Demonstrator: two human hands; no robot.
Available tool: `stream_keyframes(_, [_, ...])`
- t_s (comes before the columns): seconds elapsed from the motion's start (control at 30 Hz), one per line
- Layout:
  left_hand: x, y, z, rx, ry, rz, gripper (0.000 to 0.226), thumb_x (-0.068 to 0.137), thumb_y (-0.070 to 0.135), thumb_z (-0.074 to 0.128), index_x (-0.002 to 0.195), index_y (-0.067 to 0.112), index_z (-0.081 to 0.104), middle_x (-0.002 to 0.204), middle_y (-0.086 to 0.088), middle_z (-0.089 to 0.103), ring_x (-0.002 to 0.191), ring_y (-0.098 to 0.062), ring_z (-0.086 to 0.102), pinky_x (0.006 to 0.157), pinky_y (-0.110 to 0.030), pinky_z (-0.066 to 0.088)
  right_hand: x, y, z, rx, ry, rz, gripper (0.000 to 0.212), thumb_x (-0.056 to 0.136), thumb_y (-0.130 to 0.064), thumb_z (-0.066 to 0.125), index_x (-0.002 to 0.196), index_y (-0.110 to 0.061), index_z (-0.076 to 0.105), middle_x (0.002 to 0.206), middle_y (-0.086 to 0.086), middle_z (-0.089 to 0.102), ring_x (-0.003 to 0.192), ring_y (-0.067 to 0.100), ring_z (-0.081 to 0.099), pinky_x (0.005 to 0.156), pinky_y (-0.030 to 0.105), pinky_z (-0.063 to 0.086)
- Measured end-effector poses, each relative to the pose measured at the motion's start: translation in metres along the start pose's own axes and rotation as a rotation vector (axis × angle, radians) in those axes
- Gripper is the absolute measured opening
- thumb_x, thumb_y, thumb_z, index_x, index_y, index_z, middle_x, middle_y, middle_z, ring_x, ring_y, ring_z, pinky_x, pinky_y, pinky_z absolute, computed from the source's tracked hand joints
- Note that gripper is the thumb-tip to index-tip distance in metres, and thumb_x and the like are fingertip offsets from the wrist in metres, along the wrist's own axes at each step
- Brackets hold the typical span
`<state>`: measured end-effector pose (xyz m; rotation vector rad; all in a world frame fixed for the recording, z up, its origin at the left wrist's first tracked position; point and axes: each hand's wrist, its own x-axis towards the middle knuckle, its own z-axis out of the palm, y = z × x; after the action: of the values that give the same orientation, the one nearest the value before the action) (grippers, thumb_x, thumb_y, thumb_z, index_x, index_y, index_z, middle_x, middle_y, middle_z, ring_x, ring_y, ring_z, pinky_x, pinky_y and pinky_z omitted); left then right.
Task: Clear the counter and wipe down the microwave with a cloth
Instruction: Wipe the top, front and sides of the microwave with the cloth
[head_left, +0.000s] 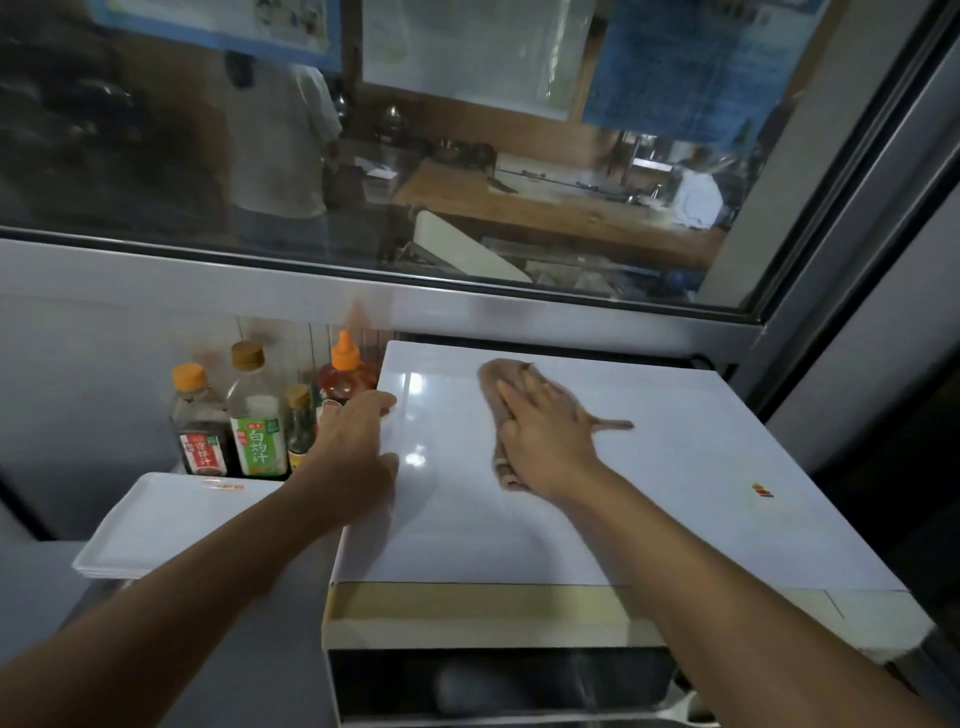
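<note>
The white microwave (649, 493) fills the middle and right of the head view, its flat top facing up. A brownish cloth (493, 387) lies on the top towards the back. My right hand (545, 431) presses flat on the cloth with straight fingers. My left hand (358, 441) rests against the microwave's left top edge, fingers over the corner and thumb on the top surface. A small red and yellow mark (762, 489) sits on the top at the right.
Several sauce bottles (257, 415) stand to the left of the microwave against the wall. A stack of white rectangular trays (171, 525) lies on the counter in front of them. A window frame (467, 296) runs behind the microwave.
</note>
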<state>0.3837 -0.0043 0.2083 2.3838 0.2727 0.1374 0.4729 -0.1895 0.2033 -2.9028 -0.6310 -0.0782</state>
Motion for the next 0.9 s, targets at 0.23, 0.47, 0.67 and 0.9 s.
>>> stream_keyframes(0.23, [-0.011, 0.0, -0.005, -0.089, -0.031, 0.022, 0.058, 0.086, 0.0, 0.059, 0.137, 0.013, 0.035, 0.14, -0.008, 0.042, 0.13, -0.025, 0.038, 0.105, -0.034, 0.035, -0.009, 0.001, -0.003, 0.12, -0.052, -0.363, 0.08, 0.073, -0.045, 0.005, 0.147, -0.025, 0.03, 0.159, -0.001, 0.014, 0.146, 0.016, 0.009, 0.118, 0.042, 0.012])
stream_keyframes(0.47, [-0.019, -0.01, -0.008, -0.151, 0.015, 0.082, 0.058, 0.082, -0.002, 0.064, 0.133, 0.01, 0.039, 0.134, -0.006, 0.046, 0.124, -0.023, 0.046, 0.103, -0.035, 0.044, 0.076, -0.027, -0.003, 0.061, -0.1, -0.213, 0.051, 0.098, -0.022, 0.026, 0.148, -0.031, 0.024, 0.159, -0.005, 0.01, 0.146, 0.018, 0.011, 0.116, 0.046, 0.014])
stream_keyframes(0.67, [-0.026, -0.009, -0.011, -0.142, 0.105, 0.131, 0.05, 0.079, -0.014, 0.056, 0.123, 0.006, 0.043, 0.112, -0.001, 0.04, 0.112, -0.02, 0.042, 0.084, -0.019, 0.036, 0.022, -0.027, 0.005, 0.143, -0.029, -0.567, 0.052, 0.094, -0.011, 0.034, 0.144, -0.023, 0.039, 0.155, 0.001, 0.027, 0.143, 0.017, 0.024, 0.117, 0.039, 0.022])
stream_keyframes(0.9, [-0.026, 0.006, 0.001, -0.097, 0.098, 0.102, 0.061, 0.077, -0.009, 0.056, 0.133, 0.01, 0.04, 0.133, -0.009, 0.046, 0.126, -0.024, 0.042, 0.102, -0.034, 0.039, -0.074, 0.001, -0.015, 0.368, -0.091, -0.775, 0.042, 0.097, -0.005, 0.035, 0.136, -0.005, 0.048, 0.151, 0.008, 0.035, 0.142, 0.019, 0.027, 0.116, 0.036, 0.026])
